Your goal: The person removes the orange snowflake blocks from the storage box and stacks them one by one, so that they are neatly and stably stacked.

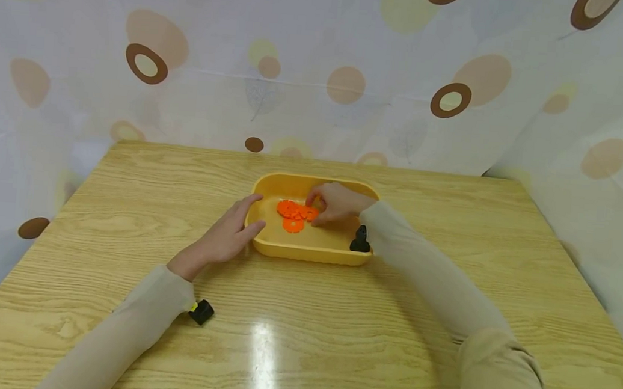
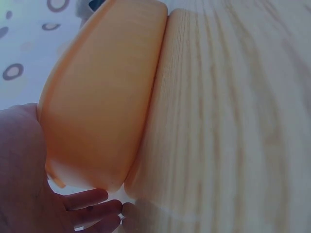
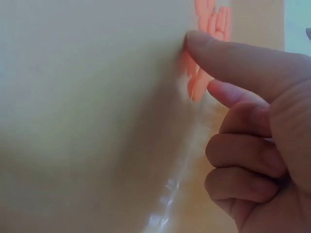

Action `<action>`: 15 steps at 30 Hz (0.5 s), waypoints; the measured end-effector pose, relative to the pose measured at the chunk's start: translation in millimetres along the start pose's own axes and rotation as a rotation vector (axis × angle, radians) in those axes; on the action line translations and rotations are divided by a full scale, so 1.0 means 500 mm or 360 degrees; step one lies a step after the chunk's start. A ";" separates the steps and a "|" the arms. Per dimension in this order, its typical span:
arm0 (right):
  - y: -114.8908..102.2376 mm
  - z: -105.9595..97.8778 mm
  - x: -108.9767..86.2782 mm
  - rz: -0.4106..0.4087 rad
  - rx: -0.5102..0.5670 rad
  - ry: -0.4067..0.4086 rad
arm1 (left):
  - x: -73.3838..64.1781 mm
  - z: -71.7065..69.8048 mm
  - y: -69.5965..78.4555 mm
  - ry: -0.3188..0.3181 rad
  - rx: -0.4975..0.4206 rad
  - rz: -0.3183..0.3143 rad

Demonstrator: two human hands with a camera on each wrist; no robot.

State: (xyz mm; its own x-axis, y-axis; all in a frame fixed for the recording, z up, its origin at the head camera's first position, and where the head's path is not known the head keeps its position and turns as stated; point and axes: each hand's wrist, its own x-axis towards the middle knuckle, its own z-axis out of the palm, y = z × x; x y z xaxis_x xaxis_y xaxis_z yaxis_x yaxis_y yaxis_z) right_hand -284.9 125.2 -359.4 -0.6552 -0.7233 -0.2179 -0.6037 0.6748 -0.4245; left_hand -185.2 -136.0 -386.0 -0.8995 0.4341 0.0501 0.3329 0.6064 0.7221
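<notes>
A yellow plastic basin [image 1: 313,254] stands on the table, with several orange notched plastic discs [image 1: 293,226] heaped in its left half. My right hand [image 1: 334,201] reaches inside over the far rim side and pinches one orange disc [image 3: 196,87] at the heap's right edge, between thumb and forefinger; the other fingers curl in toward the palm. At the basin's left end, my left hand [image 1: 227,232] rests with thumb and forefinger spread along the rim. The left wrist view shows its other fingers [image 2: 92,212] extended beside the outer wall.
A black knobbed object [image 1: 361,240] appears at the basin's near right corner, by my right sleeve. Another small black piece [image 1: 202,312] shows beside my left cuff. The wood-grain table [image 1: 334,341] meets a patterned cloth [image 1: 317,116] behind.
</notes>
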 end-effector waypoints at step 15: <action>-0.010 -0.002 0.000 0.0033 0.0046 -0.0025 | -0.001 -0.002 0.002 -0.0004 -0.0012 -0.0011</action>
State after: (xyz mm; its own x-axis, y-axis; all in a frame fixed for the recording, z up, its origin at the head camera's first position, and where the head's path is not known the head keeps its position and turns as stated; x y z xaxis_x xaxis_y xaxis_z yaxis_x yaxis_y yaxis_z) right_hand -282.0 121.9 -356.6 -0.6601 -0.7115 -0.2410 -0.5763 0.6854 -0.4451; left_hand -184.5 -136.4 -384.4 -0.9011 0.4314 0.0435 0.3245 0.6044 0.7276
